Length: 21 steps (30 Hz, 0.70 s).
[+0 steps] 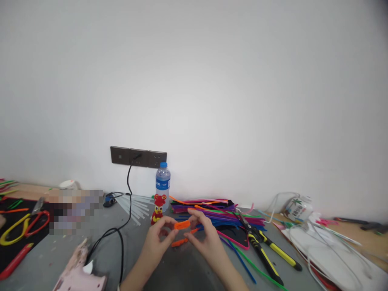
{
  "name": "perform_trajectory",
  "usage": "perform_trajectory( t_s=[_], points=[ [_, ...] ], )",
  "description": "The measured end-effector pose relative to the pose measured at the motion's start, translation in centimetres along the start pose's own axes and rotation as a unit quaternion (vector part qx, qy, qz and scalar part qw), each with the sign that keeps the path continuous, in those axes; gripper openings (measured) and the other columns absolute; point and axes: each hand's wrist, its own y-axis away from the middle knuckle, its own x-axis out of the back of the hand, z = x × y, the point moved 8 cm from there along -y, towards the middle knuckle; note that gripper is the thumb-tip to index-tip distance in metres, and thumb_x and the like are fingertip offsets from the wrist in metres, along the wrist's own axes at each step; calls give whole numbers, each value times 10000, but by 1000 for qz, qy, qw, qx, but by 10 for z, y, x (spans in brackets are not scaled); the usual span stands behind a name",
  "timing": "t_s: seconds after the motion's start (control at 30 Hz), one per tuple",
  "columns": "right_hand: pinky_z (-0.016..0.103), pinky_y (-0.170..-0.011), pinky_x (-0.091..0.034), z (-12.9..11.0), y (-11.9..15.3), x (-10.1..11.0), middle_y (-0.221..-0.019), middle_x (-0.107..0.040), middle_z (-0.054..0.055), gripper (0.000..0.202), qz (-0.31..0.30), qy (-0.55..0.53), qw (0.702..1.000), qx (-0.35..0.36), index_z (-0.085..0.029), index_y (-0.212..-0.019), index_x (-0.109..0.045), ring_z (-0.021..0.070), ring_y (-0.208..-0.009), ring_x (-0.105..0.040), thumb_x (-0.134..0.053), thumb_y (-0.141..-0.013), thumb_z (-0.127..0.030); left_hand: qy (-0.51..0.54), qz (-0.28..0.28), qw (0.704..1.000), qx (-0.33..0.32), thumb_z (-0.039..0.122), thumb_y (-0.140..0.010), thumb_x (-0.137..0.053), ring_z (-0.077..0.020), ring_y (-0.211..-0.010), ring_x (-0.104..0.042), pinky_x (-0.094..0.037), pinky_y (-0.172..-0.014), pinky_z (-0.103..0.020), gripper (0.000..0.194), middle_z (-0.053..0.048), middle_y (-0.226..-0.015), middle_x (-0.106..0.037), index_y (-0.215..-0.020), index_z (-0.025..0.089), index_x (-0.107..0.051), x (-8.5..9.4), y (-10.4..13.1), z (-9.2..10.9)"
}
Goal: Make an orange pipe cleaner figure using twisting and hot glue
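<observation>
Between my two hands is a bent orange pipe cleaner (182,225), its fuzzy upper strip spanning from one set of fingertips to the other. The thumb and fingers of my left hand (159,238) are pinched on its left end. My right hand (206,234) curls round the right side, where a bit of orange shows between thumb and fingers. A lower orange length (179,242) shows beneath; I cannot tell whether it is joined to the upper one. Just behind my left hand stands a red figure with big eyes (158,208).
A water bottle (163,184) stands behind the figure. Pipe cleaners (209,208) and yellow-black pliers (266,244) lie to the right. At front left are a pink glue gun (80,277) and a black cable (122,254); scissors (38,222) lie farther left. White jar (298,208), far right.
</observation>
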Motion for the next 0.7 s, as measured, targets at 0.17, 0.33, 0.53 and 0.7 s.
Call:
perform_trajectory(
  t_s=[0.17, 0.33, 0.53, 0.7],
  points=[
    [318, -734, -518, -5, -4, 3, -874, -687, 58, 163, -18, -81, 996, -33, -201, -977, -655, 220, -805, -631, -612, -828, -251, 10, 2, 1000, 7, 335, -771, -662, -182, -750, -605, -496, -622, -224, 169, -21, -771, -617, -799, 171, -631, 0, -1, 2],
    [320, -737, -512, -6, -6, 6, -854, -679, 57, 151, -17, -109, 993, -34, -191, -945, -671, 221, -798, -627, -623, -823, -266, 17, -18, 1000, 18, 349, -777, -655, -163, -677, -584, -471, -534, -207, 184, -26, -779, -621, -798, 168, -628, -4, -1, 2],
    [317, -700, -492, 1, -6, 3, -797, -636, 39, 109, -53, -133, 988, -60, -178, -826, -640, 212, -762, -607, -625, -829, -286, 20, -12, 1000, -1, 303, -749, -675, -174, -715, -600, -483, -579, -217, 146, -21, -762, -610, -761, 172, -613, -2, -1, 3],
    [307, -702, -478, -4, -7, 4, -779, -623, 26, 95, -65, -130, 988, -51, -182, -789, -620, 203, -755, -592, -618, -820, -272, 13, -14, 1000, -21, 256, -772, -654, -180, -752, -618, -489, -606, -221, 114, -34, -814, -646, -852, 176, -649, -2, -1, 3]
  ],
)
